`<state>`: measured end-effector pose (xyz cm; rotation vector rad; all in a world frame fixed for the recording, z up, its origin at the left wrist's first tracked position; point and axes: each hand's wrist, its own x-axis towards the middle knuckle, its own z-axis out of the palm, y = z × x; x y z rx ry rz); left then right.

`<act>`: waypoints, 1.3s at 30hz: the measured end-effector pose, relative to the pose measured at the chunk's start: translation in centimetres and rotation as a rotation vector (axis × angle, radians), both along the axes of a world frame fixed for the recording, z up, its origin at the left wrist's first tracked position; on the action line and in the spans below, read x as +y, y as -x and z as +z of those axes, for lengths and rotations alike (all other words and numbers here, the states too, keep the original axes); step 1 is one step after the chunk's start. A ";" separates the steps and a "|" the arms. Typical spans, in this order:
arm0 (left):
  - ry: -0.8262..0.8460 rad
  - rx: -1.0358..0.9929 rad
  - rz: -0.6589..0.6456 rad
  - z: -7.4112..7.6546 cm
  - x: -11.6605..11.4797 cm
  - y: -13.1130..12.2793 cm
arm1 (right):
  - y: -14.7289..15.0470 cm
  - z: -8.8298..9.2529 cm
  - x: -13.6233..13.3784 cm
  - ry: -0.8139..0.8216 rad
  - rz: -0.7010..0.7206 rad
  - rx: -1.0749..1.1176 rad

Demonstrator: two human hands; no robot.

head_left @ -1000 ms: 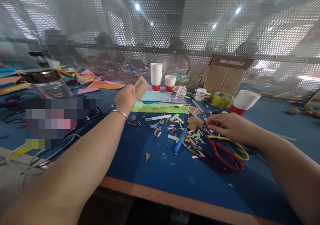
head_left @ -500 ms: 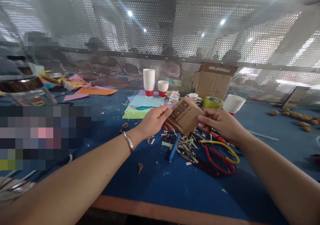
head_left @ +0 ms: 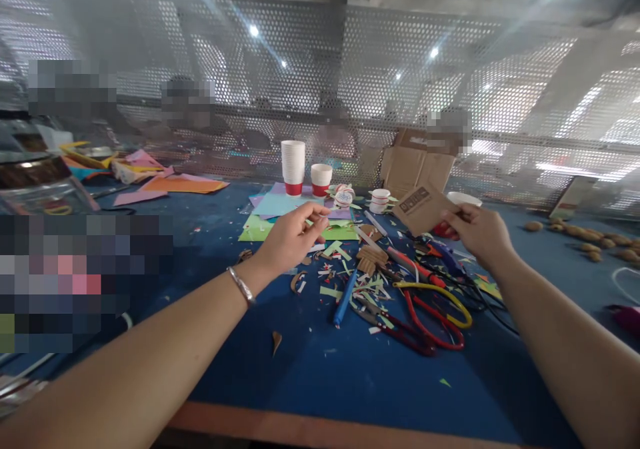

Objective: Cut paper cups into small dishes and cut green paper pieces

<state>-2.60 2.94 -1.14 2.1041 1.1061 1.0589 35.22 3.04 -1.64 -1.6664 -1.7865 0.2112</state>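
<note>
My right hand (head_left: 480, 230) pinches a flat piece of brown cardboard (head_left: 424, 210) with dark printing by its right edge, raised over the table. My left hand (head_left: 296, 236), silver bangle at the wrist, hovers empty with loosely curled fingers, left of the cardboard. Below and between the hands are a blue pen-like tool (head_left: 346, 297), paper scraps (head_left: 367, 289), a small corrugated cardboard piece (head_left: 373, 257) and scissors with red and yellow handles (head_left: 443, 312). A glue gun (head_left: 445, 256), purple-blue in colour, lies under the right hand, partly hidden.
Stacked white-and-red paper cups (head_left: 293, 169) stand behind coloured paper sheets (head_left: 280, 202). A decorated cup (head_left: 380, 200) and a cardboard box (head_left: 417, 162) are at the back, before a perforated metal screen (head_left: 300, 49). Brown lumps (head_left: 595, 239) lie right; a jar (head_left: 45, 189) stands left.
My left hand has let go of the cardboard and moved slightly left. My right hand has carried the cardboard to the right and up, uncovering the scraps and tools beneath.
</note>
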 end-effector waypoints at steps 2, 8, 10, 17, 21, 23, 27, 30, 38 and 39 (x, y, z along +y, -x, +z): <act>-0.007 0.011 -0.013 0.1 -0.4 -0.3 | -0.1 0.1 0.0 -0.018 -0.069 0.089; -0.018 0.016 -0.031 -0.1 -0.2 -0.3 | 0.1 -0.1 0.8 -0.020 -0.209 0.252; -0.015 0.007 -0.017 -0.2 0.0 -0.2 | 0.0 -0.4 1.4 -0.017 -0.258 0.252; 0.009 0.014 -0.023 -0.4 0.1 -0.1 | -0.7 -1.8 2.6 0.082 -0.300 0.248; 0.024 0.016 -0.020 -0.3 0.0 -0.1 | -1.1 -2.2 2.7 0.046 -0.309 0.280; 0.010 0.018 -0.021 -0.3 0.0 -0.1 | -1.0 -2.2 2.7 0.048 -0.305 0.281; -0.026 0.019 -0.013 -0.1 0.1 0.0 | -0.6 -1.8 2.3 0.105 -0.276 0.255; -0.050 0.018 0.019 -0.1 0.3 0.3 | -0.3 -1.7 2.0 0.124 -0.251 0.229; -0.047 0.130 0.229 -1.7 3.7 1.2 | 2.5 0.5 -0.5 -0.080 -0.242 -0.005; -0.041 0.162 0.261 -1.8 4.7 1.3 | 3.1 0.9 -0.9 -0.105 -0.236 -0.039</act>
